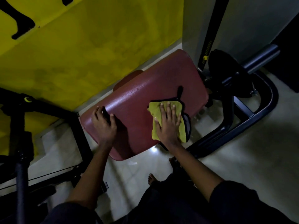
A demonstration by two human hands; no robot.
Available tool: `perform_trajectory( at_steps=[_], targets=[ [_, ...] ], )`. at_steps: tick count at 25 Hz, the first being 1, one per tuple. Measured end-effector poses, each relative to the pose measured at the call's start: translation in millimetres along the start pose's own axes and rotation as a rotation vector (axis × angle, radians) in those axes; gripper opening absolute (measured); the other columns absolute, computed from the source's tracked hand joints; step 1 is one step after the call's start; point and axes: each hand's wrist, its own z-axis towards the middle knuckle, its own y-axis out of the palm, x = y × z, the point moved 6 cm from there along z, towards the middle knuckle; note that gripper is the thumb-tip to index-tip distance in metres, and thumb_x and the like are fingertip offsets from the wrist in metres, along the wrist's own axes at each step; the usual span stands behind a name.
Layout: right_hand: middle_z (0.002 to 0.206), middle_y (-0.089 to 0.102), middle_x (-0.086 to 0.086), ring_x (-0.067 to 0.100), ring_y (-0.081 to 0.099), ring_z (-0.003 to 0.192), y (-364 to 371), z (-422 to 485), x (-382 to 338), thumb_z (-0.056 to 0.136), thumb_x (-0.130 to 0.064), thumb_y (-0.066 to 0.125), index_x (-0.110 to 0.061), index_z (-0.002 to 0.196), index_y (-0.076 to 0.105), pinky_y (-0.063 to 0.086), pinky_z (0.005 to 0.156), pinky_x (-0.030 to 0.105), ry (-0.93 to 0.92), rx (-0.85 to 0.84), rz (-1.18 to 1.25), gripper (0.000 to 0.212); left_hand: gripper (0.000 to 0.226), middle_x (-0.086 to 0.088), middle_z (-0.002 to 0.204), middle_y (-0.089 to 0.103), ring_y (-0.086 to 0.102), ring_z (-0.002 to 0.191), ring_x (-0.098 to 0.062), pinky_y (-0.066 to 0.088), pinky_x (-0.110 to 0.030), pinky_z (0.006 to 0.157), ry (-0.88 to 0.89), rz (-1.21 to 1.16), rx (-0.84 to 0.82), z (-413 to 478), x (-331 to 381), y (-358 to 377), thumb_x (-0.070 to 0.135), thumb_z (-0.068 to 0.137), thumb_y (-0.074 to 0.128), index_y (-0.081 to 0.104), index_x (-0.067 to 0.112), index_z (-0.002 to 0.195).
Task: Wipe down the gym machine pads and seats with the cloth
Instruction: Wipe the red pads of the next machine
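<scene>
- The red pad point(145, 102) lay slanted in the middle of my view; I place all other things from it.
- The cloth point(155, 111), yellow with a black border, lay on the right part of the red pad, and one corner hung over its near right edge.
- The right hand point(168, 125) pressed flat on the cloth, fingers straight and a little spread.
- The left hand point(103, 122) held the pad's left corner, with fingers curled over the far edge and the thumb on top.
- Behind the pad I saw a smaller red cushion point(129, 77) and the yellow wall point(80, 46).
- Right of the pad stood a black roller point(262, 57) and a curved black tube point(258, 113), near the cloth side.
- Left of the pad, a black frame point(53, 109) stood just beside the left hand.
- Below the pad were the pale floor point(242, 151) and two bare feet point(152, 178).
</scene>
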Motion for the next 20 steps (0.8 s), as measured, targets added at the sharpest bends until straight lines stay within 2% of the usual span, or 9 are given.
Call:
perform_trajectory(
  at_steps=[2, 4, 9, 10, 11, 14, 16, 18, 20],
  targets=[
    [0.168, 0.008, 0.003, 0.026, 0.005, 0.155, -6.7, 26.0, -14.9, 0.099, -0.051, 0.042, -0.028, 0.160, 0.016, 0.008, 0.121, 0.056, -0.195, -0.021, -0.060, 0.071, 0.045, -0.022, 0.128, 0.052, 0.046, 0.122, -0.034, 0.034, -0.036, 0.103, 0.052, 0.053, -0.051, 4.3, -0.9, -2.9, 0.023, 0.090, 0.057, 0.052, -0.001, 0.128],
    [0.168, 0.013, 0.000, 0.023, 0.009, 0.155, -17.2, 53.2, -12.8, 0.096, -0.050, 0.050, -0.031, 0.160, 0.019, 0.009, 0.122, 0.055, -0.269, 0.007, -0.059, 0.073, 0.043, -0.018, 0.122, 0.057, 0.050, 0.115, -0.032, 0.037, -0.038, 0.097, 0.096, 0.088, -0.092, 8.9, 0.7, -6.7, 0.024, 0.088, 0.060, 0.055, 0.002, 0.124],
    [0.166, 0.021, 0.000, 0.022, 0.013, 0.154, -41.3, 91.7, -15.2, 0.100, -0.057, 0.040, -0.028, 0.158, 0.028, 0.010, 0.122, 0.053, 0.064, 0.158, 0.037, 0.066, 0.039, -0.015, 0.127, 0.058, 0.051, 0.120, -0.031, 0.040, -0.039, 0.101, 0.214, 0.066, -0.209, 16.2, -10.8, -19.4, 0.011, 0.090, 0.064, 0.057, 0.006, 0.128],
    [0.166, 0.020, 0.002, 0.024, 0.013, 0.154, -37.4, 85.2, -27.1, 0.100, -0.057, 0.039, -0.027, 0.158, 0.027, 0.011, 0.122, 0.054, 0.069, 0.170, 0.012, 0.066, 0.038, -0.015, 0.127, 0.059, 0.052, 0.120, -0.031, 0.041, -0.039, 0.102, 0.224, 0.045, -0.202, 17.4, -14.2, -22.0, 0.010, 0.090, 0.062, 0.059, 0.006, 0.128],
    [0.167, 0.019, 0.004, 0.026, 0.013, 0.154, -30.5, 74.9, -41.2, 0.100, -0.057, 0.039, -0.026, 0.159, 0.026, 0.010, 0.122, 0.055, 0.009, 0.151, -0.018, 0.067, 0.036, -0.014, 0.126, 0.060, 0.053, 0.120, -0.030, 0.042, -0.038, 0.101, 0.211, 0.017, -0.187, 20.0, -18.3, -23.4, 0.011, 0.091, 0.060, 0.061, 0.007, 0.127],
    [0.168, 0.015, 0.005, 0.029, 0.009, 0.155, -7.7, 38.5, -75.6, 0.100, -0.055, 0.039, -0.026, 0.160, 0.022, 0.010, 0.120, 0.060, -0.350, 0.022, -0.132, 0.068, 0.034, -0.011, 0.122, 0.063, 0.057, 0.116, -0.029, 0.044, -0.037, 0.099, 0.158, -0.033, -0.179, 25.6, -24.5, -20.8, 0.015, 0.090, 0.053, 0.065, 0.010, 0.122],
    [0.167, 0.016, 0.002, 0.026, 0.009, 0.155, -9.9, 49.9, -83.8, 0.100, -0.056, 0.040, -0.028, 0.159, 0.022, 0.013, 0.119, 0.060, -0.471, -0.019, -0.130, 0.068, 0.034, -0.010, 0.117, 0.064, 0.058, 0.112, -0.029, 0.044, -0.035, 0.096, 0.156, -0.050, -0.157, 25.1, -23.1, -22.5, 0.012, 0.088, 0.052, 0.066, 0.010, 0.119],
    [0.166, 0.022, -0.001, 0.023, 0.012, 0.154, -20.6, 80.8, -91.6, 0.099, -0.058, 0.041, -0.030, 0.158, 0.026, 0.015, 0.119, 0.059, -0.432, -0.009, -0.117, 0.067, 0.032, -0.010, 0.112, 0.065, 0.059, 0.107, -0.029, 0.042, -0.031, 0.093, 0.156, -0.052, -0.124, 27.2, -16.9, -25.3, 0.004, 0.084, 0.057, 0.068, 0.009, 0.113],
    [0.163, 0.029, -0.002, 0.022, 0.016, 0.153, -29.9, 103.5, -94.3, 0.097, -0.062, 0.041, -0.030, 0.154, 0.034, 0.015, 0.119, 0.057, -0.249, 0.059, -0.072, 0.066, 0.029, -0.010, 0.107, 0.064, 0.058, 0.102, -0.029, 0.039, -0.028, 0.089, 0.149, -0.060, -0.123, 28.8, -14.7, -25.6, -0.001, 0.080, 0.059, 0.068, 0.009, 0.106]
  ],
)
